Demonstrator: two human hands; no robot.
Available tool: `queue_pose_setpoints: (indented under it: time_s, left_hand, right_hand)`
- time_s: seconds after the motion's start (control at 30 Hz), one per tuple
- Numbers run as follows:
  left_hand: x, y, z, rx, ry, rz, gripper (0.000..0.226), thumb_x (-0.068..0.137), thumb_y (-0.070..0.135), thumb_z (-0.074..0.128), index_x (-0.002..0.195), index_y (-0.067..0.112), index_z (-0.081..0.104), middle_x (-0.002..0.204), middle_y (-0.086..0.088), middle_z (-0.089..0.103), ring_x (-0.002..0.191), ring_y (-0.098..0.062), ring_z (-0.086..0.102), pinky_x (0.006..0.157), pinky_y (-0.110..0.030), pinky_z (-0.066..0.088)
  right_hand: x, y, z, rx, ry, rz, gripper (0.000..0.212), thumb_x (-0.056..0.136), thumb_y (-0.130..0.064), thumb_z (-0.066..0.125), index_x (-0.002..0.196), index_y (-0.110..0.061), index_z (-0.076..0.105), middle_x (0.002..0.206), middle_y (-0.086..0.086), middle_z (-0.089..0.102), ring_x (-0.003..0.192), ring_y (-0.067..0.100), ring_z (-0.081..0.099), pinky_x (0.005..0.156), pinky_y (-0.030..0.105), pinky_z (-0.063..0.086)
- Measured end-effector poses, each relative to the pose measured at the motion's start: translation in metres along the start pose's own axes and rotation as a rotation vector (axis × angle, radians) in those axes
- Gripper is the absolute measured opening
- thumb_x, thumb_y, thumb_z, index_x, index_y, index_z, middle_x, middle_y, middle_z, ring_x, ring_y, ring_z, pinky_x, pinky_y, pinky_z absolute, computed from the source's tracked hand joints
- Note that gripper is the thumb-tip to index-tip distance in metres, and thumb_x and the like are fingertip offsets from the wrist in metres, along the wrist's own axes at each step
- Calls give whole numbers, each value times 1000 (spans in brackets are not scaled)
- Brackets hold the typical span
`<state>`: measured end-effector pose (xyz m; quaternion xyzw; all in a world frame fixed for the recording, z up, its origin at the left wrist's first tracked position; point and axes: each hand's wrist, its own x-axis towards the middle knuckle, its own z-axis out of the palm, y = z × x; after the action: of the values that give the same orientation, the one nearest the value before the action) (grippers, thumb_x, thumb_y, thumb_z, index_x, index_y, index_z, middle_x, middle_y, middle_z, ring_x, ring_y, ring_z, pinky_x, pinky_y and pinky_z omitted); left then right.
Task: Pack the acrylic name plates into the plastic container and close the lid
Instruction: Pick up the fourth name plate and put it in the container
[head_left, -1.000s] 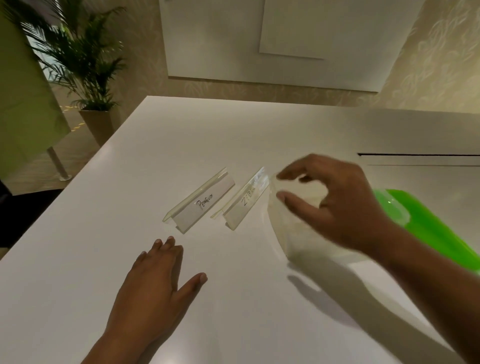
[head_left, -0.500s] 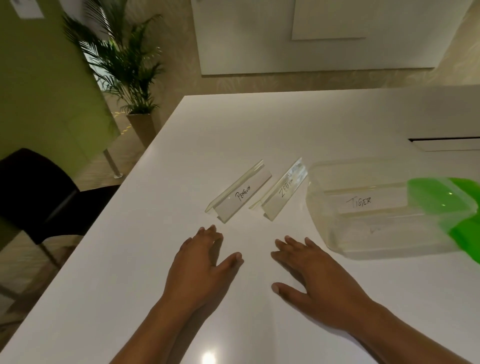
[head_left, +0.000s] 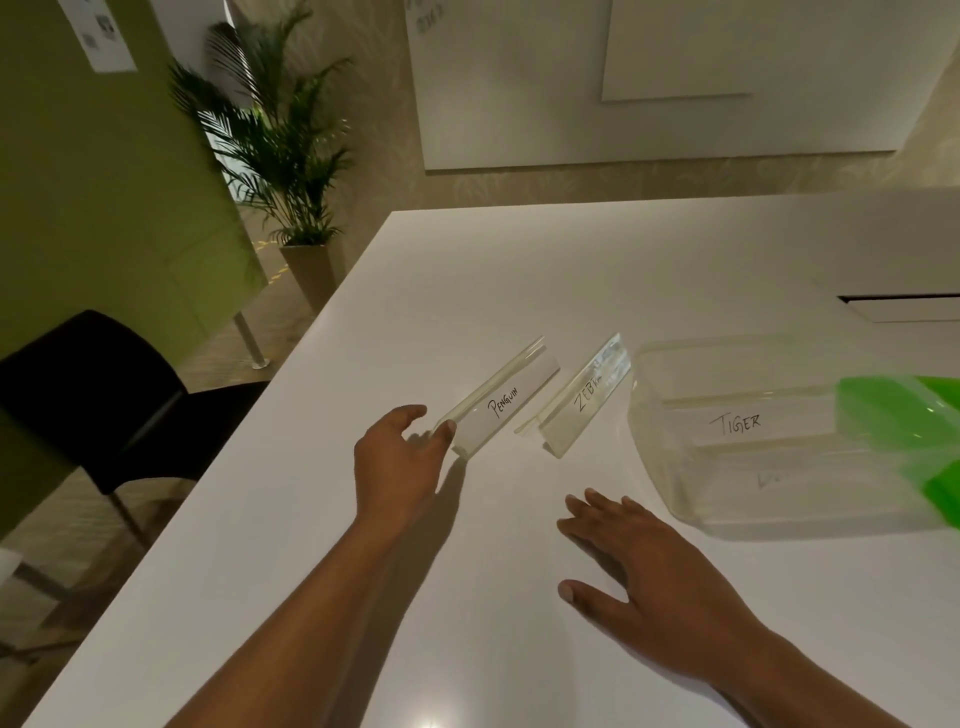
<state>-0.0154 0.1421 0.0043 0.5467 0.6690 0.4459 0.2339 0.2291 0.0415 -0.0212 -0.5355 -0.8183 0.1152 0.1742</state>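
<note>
At the centre of the frame, the left hand (head_left: 397, 457) has its fingers spread open at the near end of the PENGUIN name plate (head_left: 501, 402), the thumb touching its corner, but it does not grip it yet. The right hand (head_left: 649, 571) lies flat and open on the white table (head_left: 260, 571), holding nothing. The ZEBRA name plate (head_left: 582, 400) lies just beside the first one. The clear plastic container (head_left: 675, 467), at the right, already holds the TIGER name plate (head_left: 737, 422); the green lid (head_left: 914, 431) is at the right edge. The smooth acrylic may slip from a corner pinch, or the plate may knock its neighbour.
</note>
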Motion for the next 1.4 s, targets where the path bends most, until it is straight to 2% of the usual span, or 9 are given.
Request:
queue_pose_setpoints:
  time_s: [0.1,0.27,0.43,0.5,0.6,0.7,1.0,1.17,1.4]
  left_hand:
    - [9,-1,10,-23,-40,15,54,87,30,74,135,10,57,137,-8,61,122,-23,59,89,-20,41]
    - [17,-6,18,-9,-62,16,57,85,30,76,134,10,58,135,-7,63,120,-22,60,96,-27,46]
    - [22,-11,23,21,-39,33,32,87,30,72,115,16,72,108,1,76,93,-14,69,66,-5,43]
    - [24,-12,21,26,-13,48,25,87,29,72,110,18,75,99,3,77,83,-10,67,60,-4,39]
    - [27,-15,9,34,39,46,22,85,28,74,106,20,76,92,6,75,79,-8,67,60,-3,41]
    - [29,-22,-18,20,82,56,22,83,27,77,103,17,77,92,3,77,81,-11,70,70,-16,52]
    - [-2,-64,-126,-14,129,29,21,82,30,77,102,23,77,90,5,78,87,-10,72,78,-31,55]
    - [-33,-67,-155,-90,85,16,24,70,44,75,92,35,77,85,26,75,78,7,70,60,-4,51]
    - [-56,-51,-146,-233,-63,56,23,70,32,77,92,25,80,87,9,80,80,-7,75,69,-15,56]
  right_hand:
    - [0,0,-1,7,9,-1,66,84,-72,40,140,-38,45,152,-30,26,138,-20,3,112,9,0]
    - [0,-1,-2,12,8,-2,66,83,-73,40,140,-40,45,151,-32,25,137,-21,2,111,7,-1]
    - [1,0,-1,13,2,-4,67,83,-74,39,140,-39,45,150,-33,23,137,-22,1,110,6,-2]
    - [1,0,-2,17,6,0,67,82,-74,40,139,-39,46,149,-33,23,136,-22,2,110,5,-2]
    - [1,0,-2,22,8,-3,66,82,-73,41,138,-39,47,149,-32,25,136,-23,2,108,3,-3]
    - [0,-1,-3,21,10,-1,65,82,-73,42,138,-40,46,148,-33,24,136,-23,0,107,2,-4]
    - [1,1,-2,9,-7,-1,64,83,-72,41,139,-41,45,149,-33,22,135,-24,0,108,3,-5]
    - [1,1,0,19,-3,0,66,82,-74,41,138,-41,46,148,-33,25,137,-22,4,109,4,-3]
    - [2,3,0,145,5,20,63,78,-74,49,133,-42,51,146,-30,38,135,-18,23,112,16,18]
